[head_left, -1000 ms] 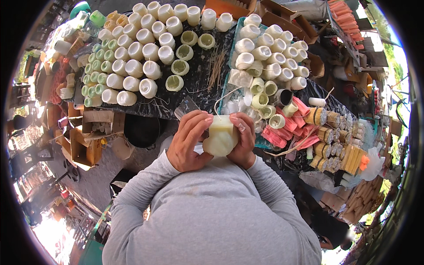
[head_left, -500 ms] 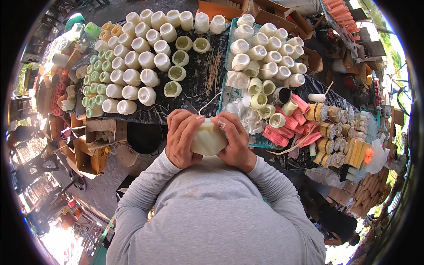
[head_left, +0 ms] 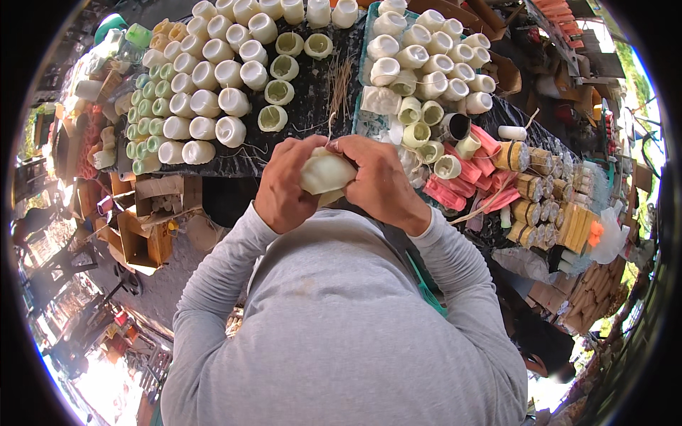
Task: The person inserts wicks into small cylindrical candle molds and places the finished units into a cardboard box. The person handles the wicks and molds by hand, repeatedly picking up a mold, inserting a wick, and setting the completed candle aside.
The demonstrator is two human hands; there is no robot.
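Note:
In front of my chest I hold a pale, cream-green wax candle (head_left: pixel 327 172) between both hands. My left hand (head_left: pixel 286 183) wraps its left side, and my right hand (head_left: pixel 385 182) grips the other. The thumbs and fingers of both press near its top. A light wick (head_left: pixel 332 125) sticks up beyond the fingertips toward the table. Much of the candle is hidden by my hands. Ahead on the black-covered table (head_left: pixel 305 117) stand rows of white candles (head_left: pixel 205 104), with several hollow greenish wax shells (head_left: pixel 279 92) along their right side.
Thin sticks (head_left: pixel 339 89) lie beside a teal tray (head_left: pixel 364 60) crowded with white candles and wax shells. Pink wax pieces (head_left: pixel 455 188) and a black cup (head_left: pixel 455 126) sit nearby. Banded bundles (head_left: pixel 526 186) stand at right. An open cardboard box (head_left: pixel 142 245) is at left; a person (head_left: pixel 541 342) is lower right.
My hands have come up toward the table with the candle, which is now tilted and more covered by my fingers. My right hand has turned, its back now showing more.

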